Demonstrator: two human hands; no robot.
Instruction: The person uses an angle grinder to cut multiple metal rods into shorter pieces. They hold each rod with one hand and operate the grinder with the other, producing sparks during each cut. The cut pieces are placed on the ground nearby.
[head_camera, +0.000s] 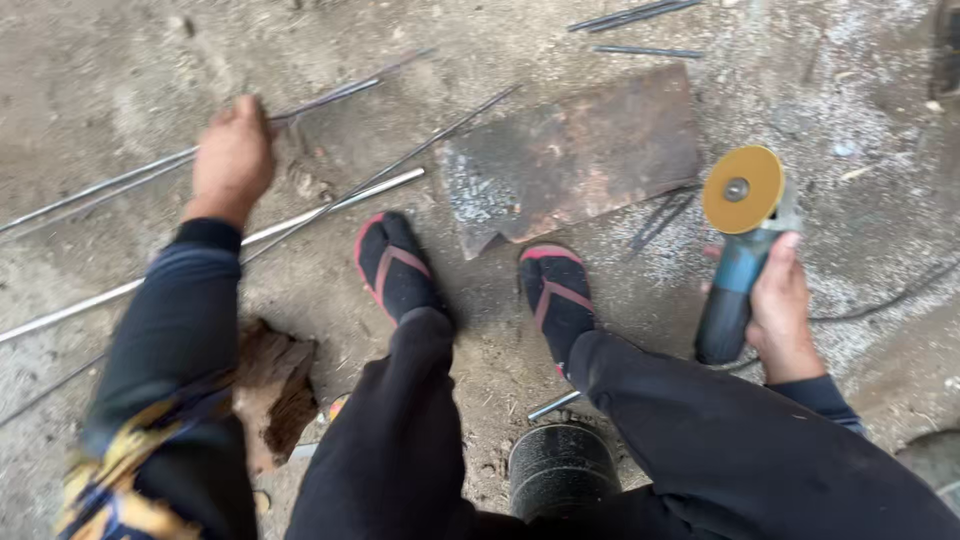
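Black cloth fills the near edge of the view: trousers (700, 450) on two bent legs and a dark sleeve (170, 360) with yellow patterning. Between the knees, nearer than the rusty plate, stands a black round can (558, 468), with a short metal pin (553, 405) lying just beside its top. Near the sleeve, on the same near side of the plate, lies a ragged brown chunk of wood (275, 390) on the dirt floor (90, 80).

Two feet in dark socks and red-strapped sandals (395, 265) are planted just in front of the rusty plate (570, 155), the one on the right side touching the plate's torn near corner.

To the right of the plate, the right hand (785, 310) has its grip wrapped tight around the blue body of an angle grinder (735, 275), whose yellow disc (742, 188) faces up, close beside the plate's right edge. A dark cable (890, 300) trails off across the floor further right.

To the left of the plate, the left hand (232, 150) reaches out, its grip pressed down on thin steel rods (330, 98) that run slantwise over the floor; whether the fingers curl around one I cannot tell. A thicker pale rod (330, 210) lies between that hand and the feet.

Beyond the plate's far edge, more short dark rods (635, 15) lie loose.
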